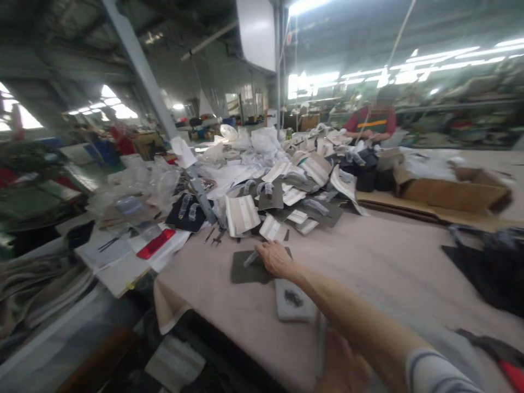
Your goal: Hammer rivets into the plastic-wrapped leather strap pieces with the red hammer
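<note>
My right hand (275,258) reaches in on a bare forearm with a striped sleeve. Its fingers curl down over a dark grey-green panel (241,270) lying flat, and close at the upper end of the panel's plastic-wrapped strap (250,258). The hand hides the panel's right part. Just below sits a pale square pad (286,314) with a dark tangle of small pieces (293,297) on it. My left hand (341,365) is low in the picture, smeared by motion beneath the forearm. A pale narrow strip (321,349) shows beside it; whether the hand holds it is unclear.
Beyond the panel, a heap of grey and cream panels (242,214) covers the table (393,256). A cardboard box (450,191) and dark pieces (487,267) lie right. A metal post (143,71) rises left, near a red strip (156,244). A person (370,123) works opposite.
</note>
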Action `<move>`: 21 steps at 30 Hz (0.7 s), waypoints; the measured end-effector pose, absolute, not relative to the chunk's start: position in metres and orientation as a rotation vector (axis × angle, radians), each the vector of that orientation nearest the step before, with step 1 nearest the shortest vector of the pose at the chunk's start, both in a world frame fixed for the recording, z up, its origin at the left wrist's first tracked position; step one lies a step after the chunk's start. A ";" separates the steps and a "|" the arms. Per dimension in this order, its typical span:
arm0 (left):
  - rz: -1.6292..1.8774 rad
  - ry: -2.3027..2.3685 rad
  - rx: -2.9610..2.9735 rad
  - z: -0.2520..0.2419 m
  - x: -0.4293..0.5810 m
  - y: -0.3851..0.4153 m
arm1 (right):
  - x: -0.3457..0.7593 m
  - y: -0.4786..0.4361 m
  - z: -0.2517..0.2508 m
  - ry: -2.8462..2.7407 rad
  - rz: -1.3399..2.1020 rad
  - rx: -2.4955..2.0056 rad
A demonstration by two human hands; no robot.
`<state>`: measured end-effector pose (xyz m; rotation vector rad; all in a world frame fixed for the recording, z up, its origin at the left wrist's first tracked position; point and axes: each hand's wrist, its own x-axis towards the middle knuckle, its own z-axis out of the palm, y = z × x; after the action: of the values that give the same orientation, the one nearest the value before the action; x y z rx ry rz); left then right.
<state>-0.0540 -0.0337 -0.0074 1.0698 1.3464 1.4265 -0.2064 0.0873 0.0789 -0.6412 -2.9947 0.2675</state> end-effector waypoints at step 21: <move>1.439 1.448 1.084 -0.016 -0.063 -0.050 | 0.129 -0.052 0.041 -2.221 0.244 -1.966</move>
<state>-0.0633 -0.0504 -0.0156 1.0845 1.4478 1.4389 0.1294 -0.0518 0.0410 -1.9659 -2.2208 0.2443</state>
